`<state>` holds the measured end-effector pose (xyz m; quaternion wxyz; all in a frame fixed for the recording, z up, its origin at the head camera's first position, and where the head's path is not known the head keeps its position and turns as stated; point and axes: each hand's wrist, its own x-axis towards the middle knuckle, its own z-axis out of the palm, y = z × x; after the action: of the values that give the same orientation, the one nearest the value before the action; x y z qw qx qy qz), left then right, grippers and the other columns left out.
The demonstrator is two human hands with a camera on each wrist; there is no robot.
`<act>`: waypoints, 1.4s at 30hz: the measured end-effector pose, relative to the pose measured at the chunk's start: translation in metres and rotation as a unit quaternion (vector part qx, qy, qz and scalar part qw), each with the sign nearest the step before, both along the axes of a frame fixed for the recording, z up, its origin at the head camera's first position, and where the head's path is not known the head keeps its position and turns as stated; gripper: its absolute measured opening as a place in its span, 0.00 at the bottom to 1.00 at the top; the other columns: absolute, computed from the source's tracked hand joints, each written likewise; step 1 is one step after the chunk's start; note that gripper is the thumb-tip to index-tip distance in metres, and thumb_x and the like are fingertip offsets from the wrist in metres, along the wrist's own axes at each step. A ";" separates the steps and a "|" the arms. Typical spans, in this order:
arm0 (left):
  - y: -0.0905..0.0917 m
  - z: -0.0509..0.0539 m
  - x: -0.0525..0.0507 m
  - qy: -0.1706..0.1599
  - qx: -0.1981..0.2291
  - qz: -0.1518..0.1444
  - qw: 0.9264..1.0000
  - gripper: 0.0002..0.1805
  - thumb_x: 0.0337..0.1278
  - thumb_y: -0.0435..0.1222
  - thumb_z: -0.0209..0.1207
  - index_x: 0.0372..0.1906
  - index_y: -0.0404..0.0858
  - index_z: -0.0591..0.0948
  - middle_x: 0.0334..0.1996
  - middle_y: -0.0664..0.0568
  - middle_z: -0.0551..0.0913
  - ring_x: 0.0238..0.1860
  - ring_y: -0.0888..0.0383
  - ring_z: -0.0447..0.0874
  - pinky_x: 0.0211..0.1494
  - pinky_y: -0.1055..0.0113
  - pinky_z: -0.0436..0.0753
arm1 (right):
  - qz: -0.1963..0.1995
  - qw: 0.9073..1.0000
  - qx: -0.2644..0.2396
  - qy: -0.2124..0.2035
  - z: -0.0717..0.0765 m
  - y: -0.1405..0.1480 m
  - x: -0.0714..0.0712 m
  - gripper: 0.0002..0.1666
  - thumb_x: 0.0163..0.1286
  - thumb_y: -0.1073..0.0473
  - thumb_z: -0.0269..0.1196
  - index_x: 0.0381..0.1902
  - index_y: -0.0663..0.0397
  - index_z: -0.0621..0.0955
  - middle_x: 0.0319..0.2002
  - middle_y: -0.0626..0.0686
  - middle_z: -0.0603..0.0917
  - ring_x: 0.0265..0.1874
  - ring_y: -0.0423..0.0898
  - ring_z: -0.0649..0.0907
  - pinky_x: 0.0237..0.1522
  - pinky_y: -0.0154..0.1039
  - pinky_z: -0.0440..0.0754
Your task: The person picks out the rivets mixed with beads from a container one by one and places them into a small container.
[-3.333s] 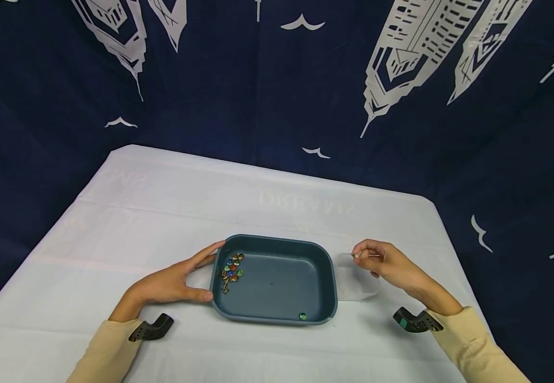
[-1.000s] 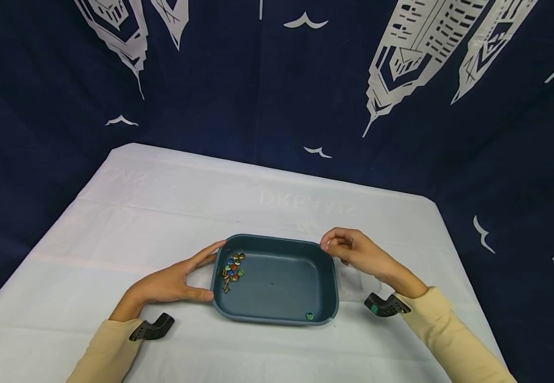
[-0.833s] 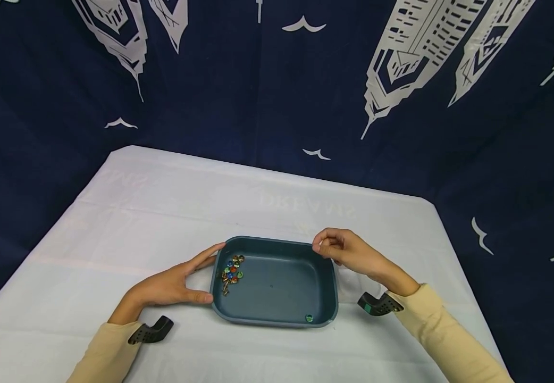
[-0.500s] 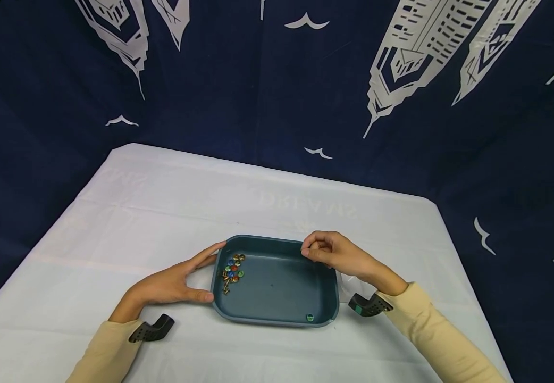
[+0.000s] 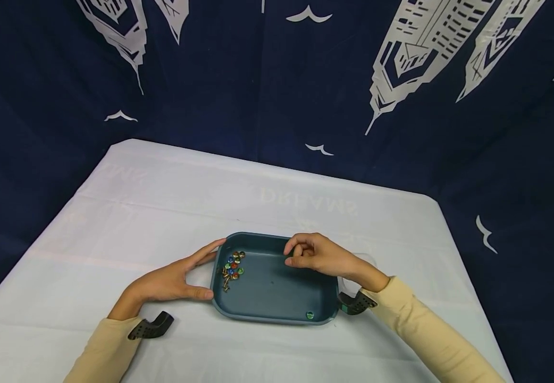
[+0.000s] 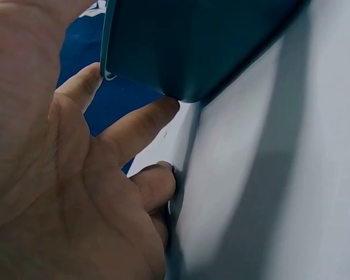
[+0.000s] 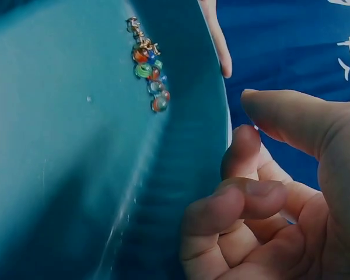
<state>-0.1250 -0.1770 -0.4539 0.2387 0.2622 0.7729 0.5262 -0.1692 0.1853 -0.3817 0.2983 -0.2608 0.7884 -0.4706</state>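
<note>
A blue-grey tray [image 5: 272, 298] holds a cluster of coloured marbles [image 5: 231, 268] and small gold pieces [image 5: 226, 284] along its left side. One green marble [image 5: 310, 315] lies apart near its front right corner. My left hand [image 5: 167, 282] rests against the tray's left end, thumb and fingers spread; in the left wrist view straight fingertips of the hand [image 6: 93, 169] touch the wall. My right hand [image 5: 322, 258] hovers over the tray's back right part. The right wrist view shows this hand [image 7: 291, 216] with thumb apart, fingers loosely bent, and no object between them.
Right of the tray, partly behind my right wrist, lies a transparent item [image 5: 365, 259] whose shape I cannot make out fully. Both stand on a white cloth-covered table [image 5: 171, 181]. A dark blue cloth with white prints [image 5: 238, 106] hangs behind the table.
My right hand has moved left from the transparent item to above the tray, and the small object it pinched 3.3 s ago no longer shows. My left hand has stayed at the tray.
</note>
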 end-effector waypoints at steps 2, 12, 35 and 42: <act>0.000 0.000 0.000 0.001 0.000 -0.001 1.000 0.57 0.55 0.41 0.72 0.80 0.63 0.46 0.78 0.46 0.60 0.80 0.39 0.45 0.71 0.24 0.46 | 0.009 1.000 -0.003 0.002 -0.002 -0.005 -0.001 0.17 0.71 0.63 0.64 0.51 0.72 0.76 0.26 0.47 0.75 0.21 0.38 0.69 0.32 0.32 0.72; 0.001 0.003 0.001 0.000 -0.003 -0.003 1.000 0.57 0.56 0.40 0.72 0.81 0.61 0.46 0.78 0.45 0.60 0.80 0.39 0.46 0.71 0.25 0.46 | 0.048 0.999 0.004 0.011 -0.008 -0.028 -0.001 0.16 0.70 0.62 0.66 0.49 0.68 0.80 0.25 0.46 0.75 0.15 0.37 0.65 0.27 0.30 0.69; 0.001 0.001 0.002 -0.010 -0.007 -0.001 1.000 0.57 0.56 0.43 0.72 0.80 0.64 0.45 0.78 0.44 0.59 0.80 0.38 0.42 0.71 0.25 0.45 | 0.118 0.992 0.035 0.012 -0.026 -0.087 0.001 0.11 0.66 0.67 0.68 0.46 0.64 0.85 0.23 0.45 0.72 0.12 0.35 0.63 0.22 0.27 0.65; 0.000 0.002 0.002 -0.007 -0.001 -0.003 1.000 0.57 0.57 0.42 0.71 0.80 0.63 0.44 0.78 0.44 0.58 0.80 0.38 0.41 0.71 0.24 0.45 | 0.123 0.992 0.041 0.007 -0.033 -0.101 0.004 0.09 0.65 0.68 0.68 0.43 0.63 0.86 0.24 0.45 0.71 0.15 0.35 0.64 0.23 0.26 0.65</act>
<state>-0.1234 -0.1768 -0.4523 0.2458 0.2610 0.7711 0.5262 -0.1652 0.0848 -0.4151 0.3587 -0.3469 0.7710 -0.3958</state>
